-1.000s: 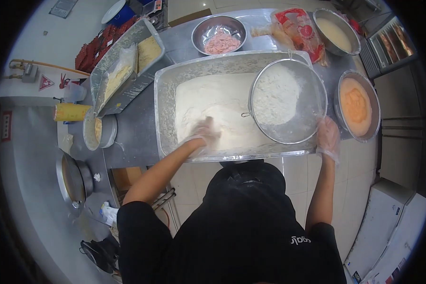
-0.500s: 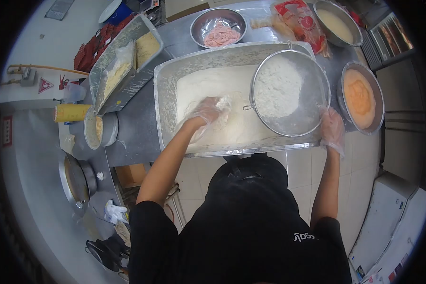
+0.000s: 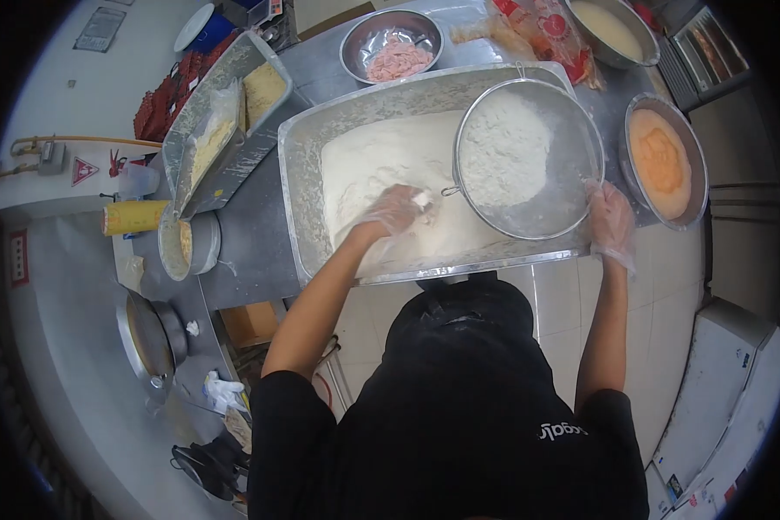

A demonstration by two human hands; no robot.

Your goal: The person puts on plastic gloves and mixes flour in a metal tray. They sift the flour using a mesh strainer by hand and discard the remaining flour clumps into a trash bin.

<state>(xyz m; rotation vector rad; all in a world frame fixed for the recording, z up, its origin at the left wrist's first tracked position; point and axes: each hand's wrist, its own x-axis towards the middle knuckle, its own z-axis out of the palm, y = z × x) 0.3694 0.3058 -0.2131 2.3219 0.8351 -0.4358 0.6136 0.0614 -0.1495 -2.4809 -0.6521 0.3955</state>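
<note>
A large metal tub [image 3: 300,208] holds a layer of white powder [image 3: 390,143]. Over the tub's right part lies a round sieve [image 3: 572,178] with more white powder on its mesh. My left hand [image 3: 394,211], in a clear plastic glove, is in the powder left of the sieve, its fingers curled around a small white lump [image 3: 422,198]. My right hand [image 3: 611,221], also gloved, grips the sieve's rim at the lower right, beside the tub's corner.
Behind the tub are a bowl of pink shreds [image 3: 399,61], a red plastic bag [image 3: 555,35] and a pale liquid bowl [image 3: 611,30]. An orange-filled bowl [image 3: 665,165] stands right. Left are a grey bin [image 3: 234,165], a pot [image 3: 201,243] and a yellow roll [image 3: 134,217].
My left hand has moved right and slightly up through the powder, and a white lump now shows at its fingers. My right hand has stayed on the sieve's rim. The view has shifted slightly.
</note>
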